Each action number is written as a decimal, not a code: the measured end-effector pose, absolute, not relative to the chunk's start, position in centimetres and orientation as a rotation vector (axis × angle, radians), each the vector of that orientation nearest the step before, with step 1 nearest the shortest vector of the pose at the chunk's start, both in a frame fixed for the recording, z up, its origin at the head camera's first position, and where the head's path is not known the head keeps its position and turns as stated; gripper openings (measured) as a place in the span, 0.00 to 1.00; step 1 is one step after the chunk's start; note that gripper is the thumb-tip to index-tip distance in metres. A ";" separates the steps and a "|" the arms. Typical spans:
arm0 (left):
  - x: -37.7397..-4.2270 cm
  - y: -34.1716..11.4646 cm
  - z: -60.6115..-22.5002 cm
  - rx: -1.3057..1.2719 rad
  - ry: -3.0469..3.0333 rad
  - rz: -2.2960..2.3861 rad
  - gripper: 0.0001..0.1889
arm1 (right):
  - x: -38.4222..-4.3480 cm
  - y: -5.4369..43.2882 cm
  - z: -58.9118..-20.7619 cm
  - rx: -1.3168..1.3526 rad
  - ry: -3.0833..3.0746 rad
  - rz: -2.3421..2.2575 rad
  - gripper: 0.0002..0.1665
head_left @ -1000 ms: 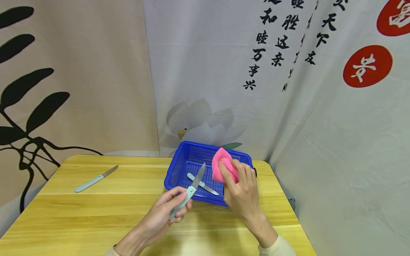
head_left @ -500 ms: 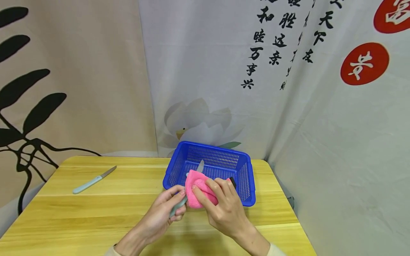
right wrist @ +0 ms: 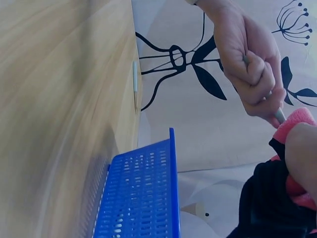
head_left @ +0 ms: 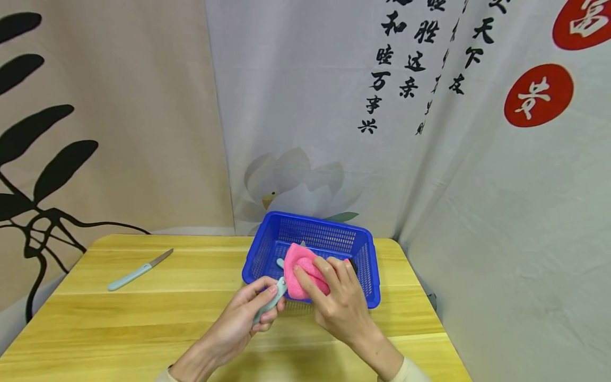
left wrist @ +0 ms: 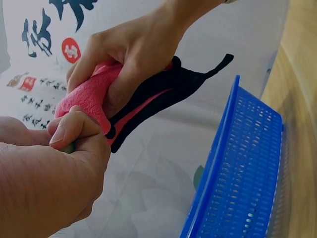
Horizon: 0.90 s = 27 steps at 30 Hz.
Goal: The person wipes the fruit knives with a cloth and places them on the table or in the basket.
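Observation:
In the head view my left hand (head_left: pixel 248 307) grips the pale blue-green handle of a knife (head_left: pixel 271 303), its blade pointing up and away over the basket. My right hand (head_left: pixel 341 302) holds a pink cloth (head_left: pixel 303 270) folded around that blade. Most of the blade is hidden, with just the tip peeking out past the cloth's top edge. The left wrist view shows the cloth's black side (left wrist: pixel 173 89) hanging below my right hand. From the right wrist, the left fingers are curled round the handle, with the cloth right at its front end.
Behind the hands sits a blue plastic basket (head_left: pixel 372 265) near the table's back edge. Inside it lies another knife (head_left: pixel 280 262), mostly covered by the cloth in the head view. A third knife (head_left: pixel 140 269) lies at the left on the wooden table (head_left: pixel 143 329). Printed curtains hang behind.
My right hand has brought the cloth leftward from over the basket onto the blade, then slid it slightly up toward the tip. The left hand keeps its grip on the knife.

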State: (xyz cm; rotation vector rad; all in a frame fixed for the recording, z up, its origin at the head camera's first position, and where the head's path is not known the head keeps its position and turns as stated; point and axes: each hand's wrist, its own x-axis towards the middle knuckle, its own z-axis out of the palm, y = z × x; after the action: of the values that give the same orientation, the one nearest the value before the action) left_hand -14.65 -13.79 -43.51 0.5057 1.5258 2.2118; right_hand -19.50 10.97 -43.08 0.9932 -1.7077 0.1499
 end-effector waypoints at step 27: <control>-14.7 -14.1 -43.8 0.490 1.594 2.183 0.13 | -21.7 13.7 -42.5 0.769 -1.832 0.222 0.32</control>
State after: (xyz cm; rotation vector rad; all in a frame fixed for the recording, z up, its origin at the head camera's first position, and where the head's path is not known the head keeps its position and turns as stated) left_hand -14.71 -14.10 -43.80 0.4900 1.5943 2.1830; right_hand -21.68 13.70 -42.52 0.7695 -1.8316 0.2220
